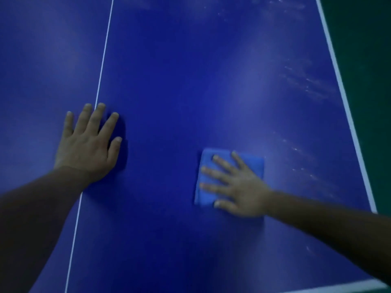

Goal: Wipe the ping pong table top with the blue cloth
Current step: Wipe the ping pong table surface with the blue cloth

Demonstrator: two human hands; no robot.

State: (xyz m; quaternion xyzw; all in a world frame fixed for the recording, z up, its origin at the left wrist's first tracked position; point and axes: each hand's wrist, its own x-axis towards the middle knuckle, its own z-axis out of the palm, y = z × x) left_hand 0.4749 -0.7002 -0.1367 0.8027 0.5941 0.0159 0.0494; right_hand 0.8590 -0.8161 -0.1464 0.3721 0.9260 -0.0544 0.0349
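The dark blue ping pong table top point(179, 81) fills the view. A folded light blue cloth point(206, 161) lies flat on it, right of the middle. My right hand point(239, 185) presses down on the cloth with fingers spread, covering most of it. My left hand point(88, 144) rests palm-down on the bare table surface, fingers spread, across the thin white centre line point(103, 60). It holds nothing.
A white border stripe point(342, 92) marks the table's right edge, with dark green floor point(368, 60) beyond it. Another white stripe point(338, 287) runs along the near edge at bottom right. Pale dusty smudges point(306, 85) streak the surface near the right edge.
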